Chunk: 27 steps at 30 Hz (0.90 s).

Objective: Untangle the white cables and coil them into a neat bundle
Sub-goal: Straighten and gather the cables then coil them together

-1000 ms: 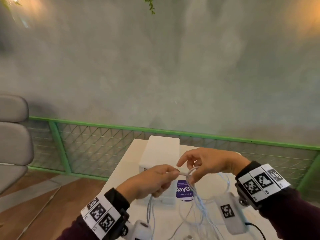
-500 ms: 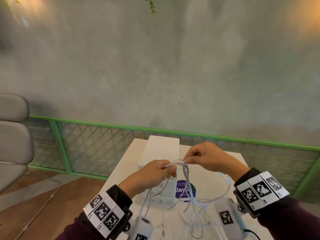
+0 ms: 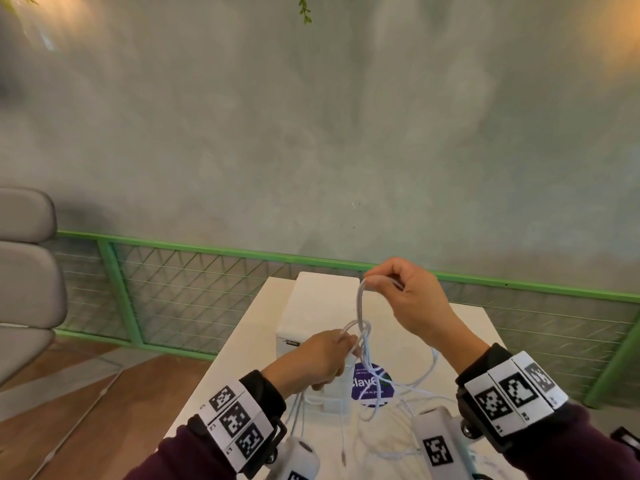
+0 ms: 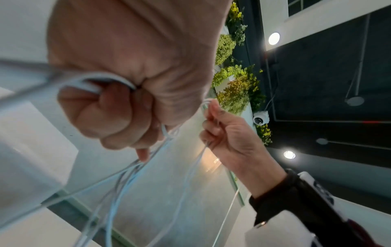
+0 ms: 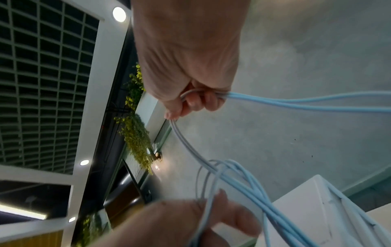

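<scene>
I stood over a white table (image 3: 242, 358) with a white box (image 3: 322, 306) and a round purple sticker (image 3: 372, 384) on it, loose strands of the white cables (image 3: 361, 308) trailing across its top. My right hand (image 3: 407, 299), raised above the box, held a doubled loop of cable in a curled grip. Lower down, my left hand (image 3: 311, 362) was clenched around several strands just beside the knot where the cables crossed.
</scene>
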### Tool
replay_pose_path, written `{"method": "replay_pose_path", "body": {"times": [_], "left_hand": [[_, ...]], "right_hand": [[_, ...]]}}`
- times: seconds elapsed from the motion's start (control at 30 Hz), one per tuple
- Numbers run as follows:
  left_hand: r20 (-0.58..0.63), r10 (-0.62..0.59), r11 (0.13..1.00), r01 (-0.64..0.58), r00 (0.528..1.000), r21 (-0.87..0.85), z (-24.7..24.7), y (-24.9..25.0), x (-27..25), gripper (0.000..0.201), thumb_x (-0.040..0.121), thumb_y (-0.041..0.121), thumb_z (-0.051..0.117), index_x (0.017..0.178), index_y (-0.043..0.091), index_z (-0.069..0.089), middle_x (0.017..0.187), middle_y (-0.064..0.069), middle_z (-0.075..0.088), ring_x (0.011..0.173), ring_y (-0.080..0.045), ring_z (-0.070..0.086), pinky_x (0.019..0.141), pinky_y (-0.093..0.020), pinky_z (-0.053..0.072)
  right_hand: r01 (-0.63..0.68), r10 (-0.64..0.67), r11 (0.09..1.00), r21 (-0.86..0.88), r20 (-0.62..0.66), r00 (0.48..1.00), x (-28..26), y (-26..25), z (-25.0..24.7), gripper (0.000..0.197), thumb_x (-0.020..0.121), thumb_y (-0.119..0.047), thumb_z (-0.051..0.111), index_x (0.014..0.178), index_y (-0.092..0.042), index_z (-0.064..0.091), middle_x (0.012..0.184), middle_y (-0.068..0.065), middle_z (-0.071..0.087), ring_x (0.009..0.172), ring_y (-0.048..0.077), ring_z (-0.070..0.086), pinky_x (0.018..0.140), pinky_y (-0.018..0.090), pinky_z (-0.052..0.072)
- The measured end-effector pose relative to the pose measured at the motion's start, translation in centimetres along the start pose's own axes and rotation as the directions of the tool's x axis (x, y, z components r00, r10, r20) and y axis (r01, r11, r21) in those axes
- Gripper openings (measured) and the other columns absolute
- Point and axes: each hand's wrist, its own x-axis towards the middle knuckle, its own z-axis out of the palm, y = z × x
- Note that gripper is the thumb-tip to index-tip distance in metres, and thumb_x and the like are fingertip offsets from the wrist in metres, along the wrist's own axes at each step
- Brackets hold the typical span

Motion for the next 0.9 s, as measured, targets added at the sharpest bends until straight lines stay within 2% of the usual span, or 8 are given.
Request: {"method": "replay_pose_path", "body": {"times": [0.07, 0.17, 0.33, 0.5, 0.6, 0.7, 0.83, 0.9], "left_hand": [[0.041, 0.011, 0.999, -0.013, 0.999, 0.044, -0.5, -0.6, 0.3, 0.031, 0.102, 0.028, 0.027, 0.089, 0.022, 0.054, 0.058, 0.0, 0.037, 0.038, -0.008, 0.026, 0.038, -0.018, 0.023], [0.068, 0.017, 0.989, -0.027, 0.998, 0.144, -2.0, -1.3, 0.2, 0.03, 0.102, 0.027, 0.029, 0.105, 0.02, 0.057, 0.057, 0.002, 0.035, 0.04, -0.008, 0.024, 0.038, -0.018, 0.023], [0.014, 0.015, 0.981, -0.018, 1.0, 0.191, -6.2, -1.9, -0.2, 0.031, 0.102, 0.03, 0.031, 0.112, 0.025, 0.06, 0.056, 0.005, 0.034, 0.041, -0.007, 0.025, 0.04, -0.019, 0.024], [0.05, 0.08, 0.981, -0.07, 0.996, -0.181, -9.0, -0.8, -0.3, 0.029, 0.099, 0.031, 0.039, 0.105, 0.021, 0.066, 0.049, 0.01, 0.026, 0.042, -0.007, 0.018, 0.038, -0.017, 0.017], [0.068, 0.132, 0.948, -0.106, 0.989, -0.302, -8.6, 0.3, -0.2, 0.027, 0.099, 0.028, 0.04, 0.103, 0.026, 0.066, 0.048, 0.009, 0.022, 0.04, -0.006, 0.017, 0.038, -0.015, 0.013], [0.088, 0.155, 0.948, -0.123, 0.984, -0.294, -7.8, 1.1, -0.2, 0.023, 0.099, 0.024, 0.042, 0.096, 0.022, 0.065, 0.046, 0.009, 0.021, 0.04, -0.007, 0.017, 0.039, -0.015, 0.014], [0.042, 0.167, 0.953, -0.15, 0.985, -0.264, -7.6, 1.6, 0.1, 0.027, 0.098, 0.021, 0.044, 0.076, 0.019, 0.06, 0.045, 0.009, 0.021, 0.041, -0.009, 0.015, 0.039, -0.016, 0.014], [-0.005, 0.162, 0.953, -0.158, 0.987, -0.258, -7.9, 1.7, 0.1, 0.028, 0.098, 0.021, 0.045, 0.073, 0.017, 0.057, 0.044, 0.009, 0.021, 0.04, -0.008, 0.014, 0.038, -0.016, 0.013]], "right_hand": [[-0.004, 0.003, 1.0, -0.018, -0.08, 0.997, 0.6, 0.0, -0.7, 0.022, 0.087, -0.015, 0.061, 0.07, -0.028, 0.057, 0.071, -0.014, 0.058, 0.061, -0.008, 0.054, 0.057, 0.005, 0.041], [0.008, -0.028, 0.995, -0.095, -0.213, 0.977, 1.6, 0.1, -2.9, 0.011, 0.087, -0.018, 0.06, 0.077, -0.023, 0.06, 0.068, -0.017, 0.055, 0.056, -0.015, 0.05, 0.055, 0.004, 0.038], [0.047, -0.167, 0.932, -0.359, -0.313, 0.935, 2.6, 0.6, -7.3, 0.01, 0.079, -0.027, 0.07, 0.08, -0.018, 0.074, 0.074, -0.004, 0.063, 0.073, 0.001, 0.054, 0.063, 0.002, 0.036], [-0.016, -0.125, 0.927, -0.374, -0.35, 0.929, 3.3, 1.3, -8.3, 0.018, 0.081, -0.035, 0.067, 0.076, -0.017, 0.066, 0.069, 0.007, 0.062, 0.069, 0.02, 0.054, 0.058, 0.017, 0.034], [-0.057, -0.03, 0.944, -0.326, -0.255, 0.967, 3.8, 1.8, -7.3, 0.017, 0.086, -0.032, 0.06, 0.079, -0.017, 0.062, 0.066, 0.005, 0.054, 0.067, 0.022, 0.047, 0.057, 0.023, 0.034], [-0.065, 0.044, 0.905, -0.421, -0.058, 0.997, 3.6, 2.2, -5.6, 0.01, 0.088, -0.03, 0.058, 0.087, -0.021, 0.062, 0.073, 0.002, 0.057, 0.071, 0.019, 0.05, 0.06, 0.028, 0.033], [-0.026, 0.119, 0.884, -0.466, 0.17, 0.978, 3.0, 2.2, -4.1, 0.02, 0.084, -0.03, 0.064, 0.102, -0.027, 0.056, 0.071, -0.007, 0.055, 0.063, 0.004, 0.049, 0.056, 0.014, 0.036], [-0.016, 0.162, 0.883, -0.469, 0.273, 0.948, 2.7, 2.2, -3.6, 0.023, 0.082, -0.03, 0.067, 0.103, -0.029, 0.058, 0.073, -0.007, 0.055, 0.066, 0.004, 0.049, 0.06, 0.017, 0.037]]}}
